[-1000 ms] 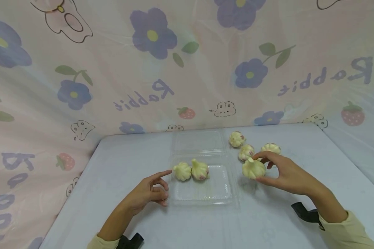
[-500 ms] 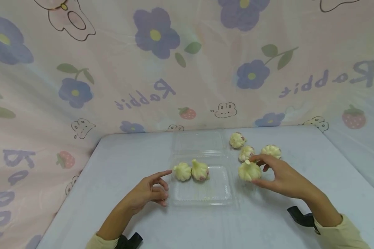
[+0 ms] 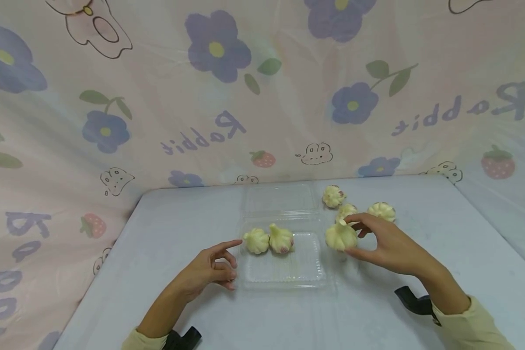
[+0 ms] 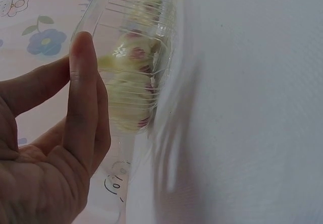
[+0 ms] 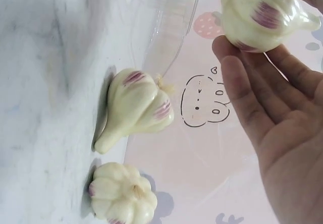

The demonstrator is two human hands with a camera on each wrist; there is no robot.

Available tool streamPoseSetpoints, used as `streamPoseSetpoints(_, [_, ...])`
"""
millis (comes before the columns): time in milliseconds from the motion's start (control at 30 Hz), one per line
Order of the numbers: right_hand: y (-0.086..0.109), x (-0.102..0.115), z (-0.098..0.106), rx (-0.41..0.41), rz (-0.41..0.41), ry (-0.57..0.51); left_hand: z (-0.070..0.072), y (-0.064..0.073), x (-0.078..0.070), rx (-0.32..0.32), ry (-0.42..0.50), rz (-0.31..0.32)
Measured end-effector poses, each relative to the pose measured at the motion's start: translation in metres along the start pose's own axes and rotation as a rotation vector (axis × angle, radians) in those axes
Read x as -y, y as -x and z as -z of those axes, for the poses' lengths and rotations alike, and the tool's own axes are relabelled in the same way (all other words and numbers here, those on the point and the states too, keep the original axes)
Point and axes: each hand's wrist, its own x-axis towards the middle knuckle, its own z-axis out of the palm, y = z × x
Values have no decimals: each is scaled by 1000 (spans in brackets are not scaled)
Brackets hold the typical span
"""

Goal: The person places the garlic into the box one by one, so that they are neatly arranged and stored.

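My right hand (image 3: pixel 389 245) pinches a pale garlic bulb (image 3: pixel 340 237) between thumb and fingers, raised above the table by the right side of a clear plastic clamshell box (image 3: pixel 306 262). Purple streaks show on that bulb in the right wrist view. Two garlic bulbs sit side by side in the box's left rear part, one plain-looking bulb (image 3: pixel 256 241) and one stemmed bulb (image 3: pixel 281 239). My left hand (image 3: pixel 210 272) stays at the box's left wall, index finger stretched toward it and the other fingers loosely bent, holding nothing. The left wrist view shows its fingertip (image 4: pixel 82 47) right at the clear wall.
The box's lid (image 3: pixel 280 198) lies folded back toward the rear. Right of it, on the white table (image 3: pixel 166 218), are a rear bulb (image 3: pixel 334 196), a middle bulb (image 3: pixel 345 211) partly hidden, and a right bulb (image 3: pixel 381 211). A patterned cloth (image 3: pixel 288 97) hangs behind.
My right hand has carried the held garlic bulb left, closer to the box. The left hand and the two bulbs in the box have stayed in place.
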Motion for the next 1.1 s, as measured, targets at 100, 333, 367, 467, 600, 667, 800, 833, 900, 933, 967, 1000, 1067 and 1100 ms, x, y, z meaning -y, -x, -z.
streamPoseSetpoints(100, [-2,1,-2,0,6,4,0,0,0,-1,0,-1])
streamPoseSetpoints(333, [-8,4,-8,4,40,-14,-2,0,1,0,6,1])
streamPoseSetpoints(367, [-9,4,-8,6,39,-15,-2,0,1,0,6,3])
streamPoseSetpoints(467, [-12,7,-10,15,30,-23,-2,0,0,1,8,1])
streamPoseSetpoints(600, [-16,10,-13,26,39,-48,-2,0,-1,5,13,-5])
streamPoseSetpoints(667, [-17,11,-14,29,56,-58,-2,0,-1,8,14,-7])
streamPoseSetpoints(800, [-21,12,-19,27,83,-69,-2,0,-1,16,11,-23])
streamPoseSetpoints(833, [-22,12,-20,28,86,-67,-2,-1,-1,16,10,-24])
streamPoseSetpoints(900, [-24,13,-22,30,92,-66,-2,-1,-1,16,9,-29])
streamPoseSetpoints(933, [-25,13,-23,34,93,-65,-2,-1,-1,16,8,-28])
streamPoseSetpoints(967, [-26,13,-24,37,94,-61,-2,-1,-2,16,7,-28])
streamPoseSetpoints(1000, [-27,13,-25,43,94,-60,-2,-1,-2,16,6,-26])
streamPoseSetpoints(1067, [-29,14,-27,48,90,-60,-2,-1,-2,16,6,-22])
streamPoseSetpoints(1100, [-30,14,-28,52,85,-60,-2,0,-3,14,5,-17])
